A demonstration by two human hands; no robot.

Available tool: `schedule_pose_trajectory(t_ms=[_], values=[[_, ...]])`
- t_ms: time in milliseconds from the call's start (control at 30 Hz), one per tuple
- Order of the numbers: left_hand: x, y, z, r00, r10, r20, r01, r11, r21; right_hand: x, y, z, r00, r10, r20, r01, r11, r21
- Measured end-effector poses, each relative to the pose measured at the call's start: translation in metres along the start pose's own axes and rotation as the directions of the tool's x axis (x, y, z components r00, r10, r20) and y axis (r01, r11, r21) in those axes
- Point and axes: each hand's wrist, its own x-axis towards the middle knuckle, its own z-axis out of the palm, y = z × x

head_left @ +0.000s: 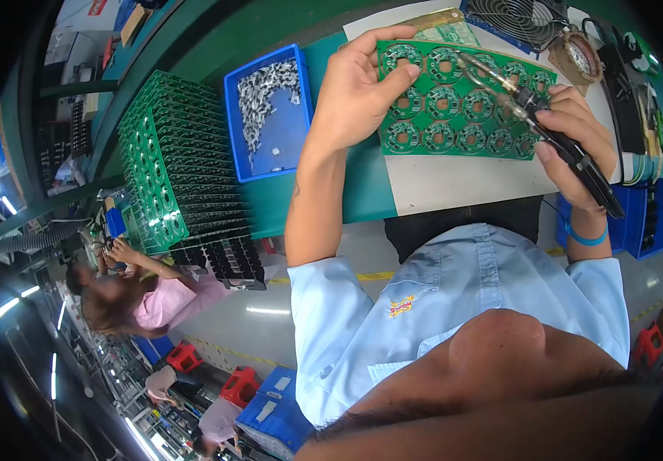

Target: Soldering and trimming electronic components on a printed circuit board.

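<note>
A green circuit board panel (424,123) with rows of round boards is held tilted over the bench. My left hand (356,92) grips its left end, thumb on the face and fingers around the upper edge. My right hand (581,142) is closed around black-handled soldering tweezers (575,157). Their two metal tips reach across the panel's upper rows; whether they touch it I cannot tell. Some fingers of the right hand are at the panel's right end. Behind the panel's top edge, another pale green board (450,32) shows in part.
A blue tray (281,132) of small metallic parts stands left of my left hand. Farther left rises a rack of green panels (155,161). A black fan (512,14) and a round tin (580,58) stand at the back right. A person in pink (174,303) works at left.
</note>
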Motion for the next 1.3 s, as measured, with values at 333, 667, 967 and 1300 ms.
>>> schedule_pose_trajectory(t_ms=[333, 667, 967, 1300], values=[[0.004, -0.003, -0.003, 0.997, -0.056, -0.050, 0.053, 0.996, -0.068, -0.085, 0.001, -0.001, 0.653, 0.426, -0.626, -0.543, 0.840, 0.005], [0.005, -0.009, -0.008, 0.993, -0.088, -0.077, 0.083, 0.994, -0.073, -0.097, 0.015, 0.017, 0.591, 0.386, -0.708, -0.579, 0.814, -0.040], [0.006, -0.013, -0.011, 0.991, -0.094, -0.098, 0.084, 0.991, -0.102, -0.060, 0.003, 0.035, 0.897, 0.102, -0.430, -0.112, 0.994, 0.003], [0.007, -0.019, -0.012, 0.994, -0.065, -0.090, 0.052, 0.988, -0.148, -0.022, -0.005, 0.043, 0.967, 0.147, -0.210, -0.139, 0.989, 0.056]])
